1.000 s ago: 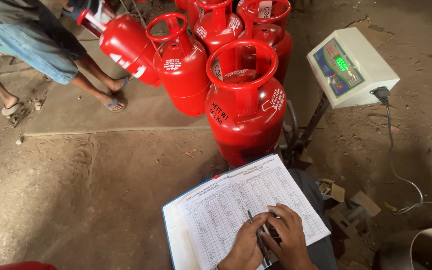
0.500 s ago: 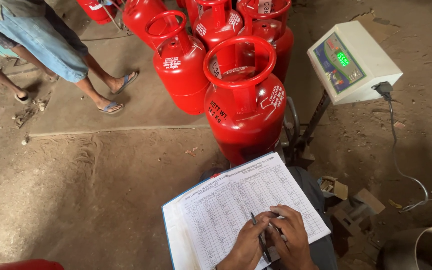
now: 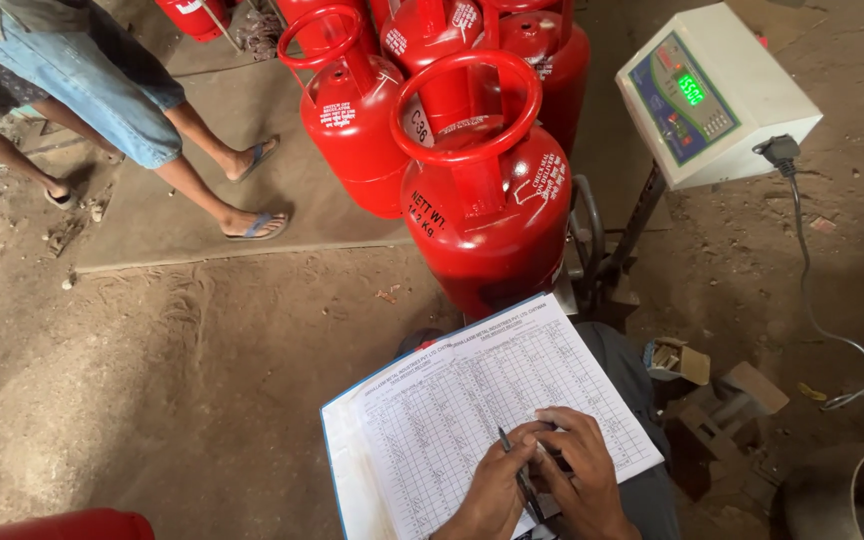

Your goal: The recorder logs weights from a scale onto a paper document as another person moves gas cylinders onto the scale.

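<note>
The head view shows a dark pen [image 3: 520, 480] pinched between the fingers of both hands, low on the printed record sheet [image 3: 482, 400]. The left hand [image 3: 497, 495] is closed around the pen's lower barrel, and the right hand [image 3: 577, 475] is curled against it from the other side, fingertips pressed on the paper. The tip is set within the lower rows of the table.

The sheet lies on a blue-edged pad across the person's lap, tilted, its far corner just beside the nearest red gas cylinder [image 3: 487, 200]. That cylinder stands upright on the platform of a weighing scale, whose white display head [image 3: 712, 95] is raised on a post to the right, green digits lit. More red cylinders [image 3: 352, 130] are grouped behind it.

For a clean entry, the pad is best kept flat and steady under the right hand, the correct row and column are checked before ink is laid, and the reading is taken only once the digits are seen to be settled.

A second person's legs [image 3: 182, 140] in sandals stand well apart at the upper left.
</note>
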